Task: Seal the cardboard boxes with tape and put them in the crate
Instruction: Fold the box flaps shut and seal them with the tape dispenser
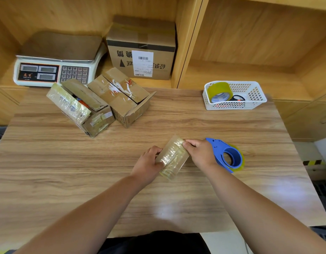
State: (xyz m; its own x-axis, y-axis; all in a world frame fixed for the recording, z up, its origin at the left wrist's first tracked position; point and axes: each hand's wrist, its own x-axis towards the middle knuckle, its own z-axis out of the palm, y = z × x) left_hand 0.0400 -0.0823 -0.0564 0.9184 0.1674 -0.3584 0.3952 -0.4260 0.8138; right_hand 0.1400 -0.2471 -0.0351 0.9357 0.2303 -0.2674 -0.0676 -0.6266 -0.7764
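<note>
A small brown cardboard box wrapped in glossy clear tape (pixel 172 157) lies slantwise on the wood-grain table (pixel 85 162), near its middle, held between both hands. The left hand (pixel 148 165) grips the box's left long side, fingers curled against the edge and thumb on the taped top. The right hand (pixel 200 153) pinches the far right corner with bent fingertips. The box thus sits between the two grips, touching both.

Just beside the right hand, and partly hidden by it, a blue plastic tape dispenser loaded with a yellowish roll (pixel 226 154) rests on the table. At far right stands a white perforated plastic basket (pixel 257 96) holding a yellowish tape roll (pixel 220 91). At far left, two larger cardboard boxes (pixel 121 97) lie side by side, their flaps not sealed
</note>
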